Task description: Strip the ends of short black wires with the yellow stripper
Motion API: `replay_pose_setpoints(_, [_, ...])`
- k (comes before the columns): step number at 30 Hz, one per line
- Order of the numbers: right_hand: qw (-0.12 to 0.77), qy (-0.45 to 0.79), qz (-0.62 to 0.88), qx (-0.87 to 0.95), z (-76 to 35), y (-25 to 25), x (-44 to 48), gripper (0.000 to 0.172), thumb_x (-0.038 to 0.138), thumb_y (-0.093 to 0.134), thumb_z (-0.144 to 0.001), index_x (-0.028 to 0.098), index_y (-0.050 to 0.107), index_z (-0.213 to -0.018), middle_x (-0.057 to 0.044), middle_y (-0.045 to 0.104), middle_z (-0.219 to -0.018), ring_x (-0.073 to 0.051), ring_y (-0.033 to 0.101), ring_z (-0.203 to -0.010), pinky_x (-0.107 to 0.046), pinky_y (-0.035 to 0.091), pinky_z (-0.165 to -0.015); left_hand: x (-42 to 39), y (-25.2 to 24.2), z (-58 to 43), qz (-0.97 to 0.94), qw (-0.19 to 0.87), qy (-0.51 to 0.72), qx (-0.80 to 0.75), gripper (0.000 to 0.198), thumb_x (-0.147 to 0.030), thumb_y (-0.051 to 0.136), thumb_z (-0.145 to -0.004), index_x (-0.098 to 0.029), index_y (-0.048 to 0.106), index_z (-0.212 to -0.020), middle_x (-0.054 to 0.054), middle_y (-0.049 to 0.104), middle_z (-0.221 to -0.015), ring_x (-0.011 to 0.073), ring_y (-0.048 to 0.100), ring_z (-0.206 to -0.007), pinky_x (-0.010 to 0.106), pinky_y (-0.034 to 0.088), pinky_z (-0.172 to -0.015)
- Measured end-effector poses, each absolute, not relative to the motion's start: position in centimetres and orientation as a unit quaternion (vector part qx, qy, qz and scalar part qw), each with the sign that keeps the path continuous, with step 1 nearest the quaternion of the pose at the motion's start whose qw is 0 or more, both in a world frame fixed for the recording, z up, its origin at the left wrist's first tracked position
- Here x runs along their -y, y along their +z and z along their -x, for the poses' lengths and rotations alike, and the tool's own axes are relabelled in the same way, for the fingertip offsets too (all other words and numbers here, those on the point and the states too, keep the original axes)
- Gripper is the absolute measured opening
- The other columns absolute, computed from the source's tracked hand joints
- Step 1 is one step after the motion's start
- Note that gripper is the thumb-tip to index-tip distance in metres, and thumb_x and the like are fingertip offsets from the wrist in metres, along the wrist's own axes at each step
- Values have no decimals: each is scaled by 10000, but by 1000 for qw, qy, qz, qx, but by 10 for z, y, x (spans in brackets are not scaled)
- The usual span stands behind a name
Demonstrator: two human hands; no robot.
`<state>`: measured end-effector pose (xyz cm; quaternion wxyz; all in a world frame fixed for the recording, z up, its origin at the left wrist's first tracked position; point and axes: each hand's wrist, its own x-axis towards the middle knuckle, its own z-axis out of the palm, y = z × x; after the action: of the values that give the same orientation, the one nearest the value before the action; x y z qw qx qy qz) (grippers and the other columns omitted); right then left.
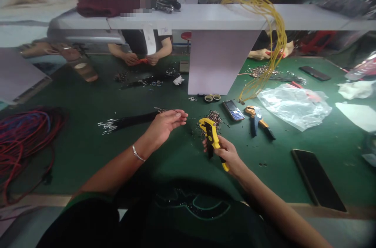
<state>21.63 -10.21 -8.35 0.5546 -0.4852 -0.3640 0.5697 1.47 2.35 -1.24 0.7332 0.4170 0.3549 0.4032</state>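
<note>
My left hand (167, 124) is closed in a pinch, fingertips together, on what looks like a thin black wire; most of it is hidden by the fingers. In my right hand (230, 154) is a yellow and black wire stripper (210, 134), its head up and turned toward the left hand. Behind the tool's head lies a pile of small metal terminals (214, 116). A bundle of black wires (132, 121) with bare, silvery ends stretches along the mat, left of and partly behind my left hand.
Right of the pile lie a keypad phone (233, 110), a blue and orange hand tool (258, 122) and a clear plastic bag (296, 105). A dark smartphone (319, 179) rests near the front edge. Red and blue cables (26, 142) lie left. Yellow wires (280, 40) hang from the shelf (188, 23); co-workers' hands (141, 59) are beyond.
</note>
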Motion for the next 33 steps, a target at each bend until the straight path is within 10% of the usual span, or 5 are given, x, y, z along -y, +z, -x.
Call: replay_pose_setpoints(33, [558, 484, 472, 481, -206, -79, 88, 437, 103, 502, -565, 172, 611, -982, -34, 666, -860, -190, 638, -719, -353, 546, -686, 18, -19, -30, -383, 762, 411, -321, 92, -130, 772, -683, -88, 763, -764, 149, 753, -920, 231, 717, -799, 430, 544, -888])
